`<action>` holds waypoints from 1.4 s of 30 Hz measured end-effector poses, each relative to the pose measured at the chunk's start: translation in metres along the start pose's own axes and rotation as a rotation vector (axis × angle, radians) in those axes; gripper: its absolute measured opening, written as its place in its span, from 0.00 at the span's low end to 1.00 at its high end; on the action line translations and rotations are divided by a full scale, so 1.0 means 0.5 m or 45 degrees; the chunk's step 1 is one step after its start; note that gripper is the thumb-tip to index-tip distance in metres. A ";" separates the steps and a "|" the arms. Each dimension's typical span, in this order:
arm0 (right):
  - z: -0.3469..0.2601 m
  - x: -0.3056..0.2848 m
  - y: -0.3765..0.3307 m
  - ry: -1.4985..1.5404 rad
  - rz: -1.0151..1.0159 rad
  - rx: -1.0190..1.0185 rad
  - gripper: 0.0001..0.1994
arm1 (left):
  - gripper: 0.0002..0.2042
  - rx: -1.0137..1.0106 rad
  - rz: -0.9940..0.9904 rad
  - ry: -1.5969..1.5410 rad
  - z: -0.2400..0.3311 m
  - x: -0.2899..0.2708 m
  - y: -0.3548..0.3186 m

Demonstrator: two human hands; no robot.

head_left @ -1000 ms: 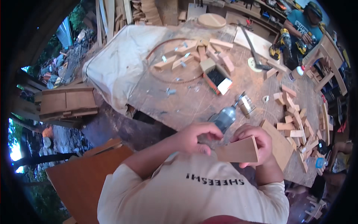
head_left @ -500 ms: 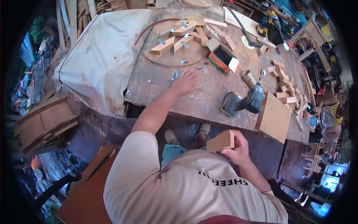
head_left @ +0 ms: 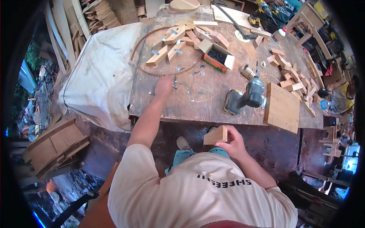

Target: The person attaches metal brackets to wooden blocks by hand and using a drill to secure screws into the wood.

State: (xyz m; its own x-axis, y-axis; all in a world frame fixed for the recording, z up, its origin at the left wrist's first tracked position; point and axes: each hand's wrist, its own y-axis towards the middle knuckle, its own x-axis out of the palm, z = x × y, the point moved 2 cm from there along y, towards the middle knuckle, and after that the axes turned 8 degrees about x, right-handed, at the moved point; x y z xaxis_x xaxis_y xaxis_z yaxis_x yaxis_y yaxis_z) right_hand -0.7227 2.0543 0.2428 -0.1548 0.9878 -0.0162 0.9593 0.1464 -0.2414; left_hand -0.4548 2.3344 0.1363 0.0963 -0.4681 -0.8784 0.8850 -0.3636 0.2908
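Being held in the right hand point(head_left: 234, 143) is a pale wooden block point(head_left: 215, 137), gripped between thumb and fingers in front of the body, just short of the near edge of the surface point(head_left: 203, 108). The left hand point(head_left: 164, 87) is stretched out over the surface, with a small metal piece point(head_left: 175, 82) right by its fingers; whether that's actually been pinched can't really be told from here. A cordless drill point(head_left: 252, 94) has been parked right next to a flat board point(head_left: 282, 108). Further back, an open box point(head_left: 213, 64) is filled with small dark bits, and some angled blocks point(head_left: 158, 57) are piled up beside it, a few topped with metal plates point(head_left: 155, 52).
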 end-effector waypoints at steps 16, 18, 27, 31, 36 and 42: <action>0.005 -0.107 0.154 0.028 -0.501 0.025 0.27 | 0.09 -0.540 -0.218 -0.001 0.036 0.011 0.047; 0.008 -0.109 0.163 -0.024 -0.490 0.017 0.27 | 0.09 -0.512 -0.213 0.018 0.033 0.017 0.047; 0.015 -0.054 0.254 -0.047 -0.234 0.012 0.26 | 0.08 -0.322 -0.116 -0.623 -0.036 -0.012 0.065; 0.010 0.001 0.287 0.029 -0.086 0.057 0.25 | 0.15 -0.253 -0.435 -0.605 -0.051 -0.048 0.080; -0.010 0.071 0.338 -0.176 0.086 -0.084 0.24 | 0.18 -0.047 -0.544 -0.522 -0.120 -0.050 0.077; 0.026 0.091 0.354 -0.361 0.491 -0.272 0.23 | 0.17 0.096 -0.531 -0.552 -0.163 -0.089 0.100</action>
State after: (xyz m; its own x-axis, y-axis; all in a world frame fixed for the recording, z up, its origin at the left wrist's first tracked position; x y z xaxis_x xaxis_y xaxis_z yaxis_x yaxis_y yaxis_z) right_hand -0.5629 2.1245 0.1865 0.1898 0.9232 -0.3341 0.9814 -0.1884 0.0371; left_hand -0.3776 2.4024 0.1590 -0.4604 -0.5533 -0.6942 0.7717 -0.6360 -0.0049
